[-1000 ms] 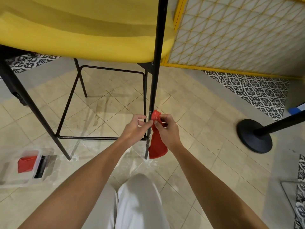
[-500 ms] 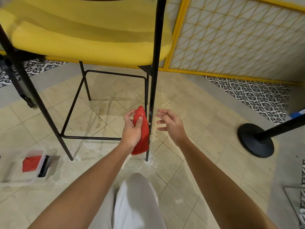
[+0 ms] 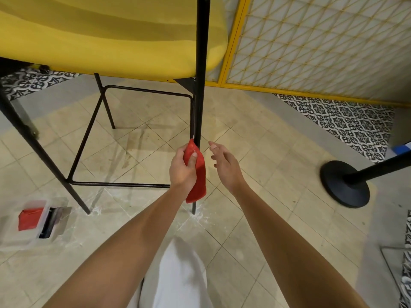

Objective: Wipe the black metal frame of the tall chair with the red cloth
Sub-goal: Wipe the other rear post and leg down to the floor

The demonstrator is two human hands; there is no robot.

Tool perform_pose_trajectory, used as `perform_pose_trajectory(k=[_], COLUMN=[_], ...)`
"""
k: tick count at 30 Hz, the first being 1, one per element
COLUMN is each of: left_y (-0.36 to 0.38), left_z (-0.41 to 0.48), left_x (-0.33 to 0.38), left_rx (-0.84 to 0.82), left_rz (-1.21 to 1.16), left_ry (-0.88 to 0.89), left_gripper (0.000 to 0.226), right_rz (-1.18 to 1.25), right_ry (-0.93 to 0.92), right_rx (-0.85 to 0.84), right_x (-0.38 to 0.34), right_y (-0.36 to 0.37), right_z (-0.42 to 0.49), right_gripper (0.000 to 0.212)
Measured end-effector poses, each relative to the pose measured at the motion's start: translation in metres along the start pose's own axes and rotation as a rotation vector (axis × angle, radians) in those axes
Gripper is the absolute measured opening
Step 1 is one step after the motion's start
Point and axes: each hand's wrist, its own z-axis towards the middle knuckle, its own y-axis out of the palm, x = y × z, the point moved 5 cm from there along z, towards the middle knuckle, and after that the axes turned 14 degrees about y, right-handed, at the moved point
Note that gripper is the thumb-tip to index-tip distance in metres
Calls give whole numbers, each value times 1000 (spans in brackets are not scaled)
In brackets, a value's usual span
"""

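Head view: the left grip (image 3: 183, 168) clutches the red cloth (image 3: 199, 174), pressing it against the black frame leg (image 3: 201, 85) just to its right. The right grip (image 3: 224, 165) hovers beyond the leg, fingers relaxed and empty. Held one-handed, the cloth could slip off the thin leg.

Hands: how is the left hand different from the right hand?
The left hand grips the red cloth; the right hand holds nothing. The left hand's fingers are curled, while the right hand's fingers are loose and spread. The left hand keeps the cloth at the black chair leg; the right hand is on the leg's other side, not touching it. Both are held out at about the same height.
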Motion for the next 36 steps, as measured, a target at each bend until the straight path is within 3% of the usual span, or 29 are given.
perform_pose_trajectory(k=[5,13,18,23,27,36], left_y=[2,-7,-9,-10,-6,-9], left_z=[0,12,15,22,17,18], left_x=[-27,-6,-22,-47,-58,-38], left_rx=[-56,-11,-123,-255,-282,-189], left_rz=[70,7,-140,-60,-34,-385], left_ry=[-114,48,-114,-167,-199,-156], left_gripper=[38,37,29,27,25,19], right_rz=[-16,-16,2,-12,-43,11], right_ry=[40,73,85,98,113,144], right_rx=[-7,-21,-30,-36,-35,-50], right_x=[11,14,16,27,35,37], right_y=[4,11,15,18,19,22], right_z=[3,6,7,12,18,21], right_gripper=[43,46,43,56,48,47])
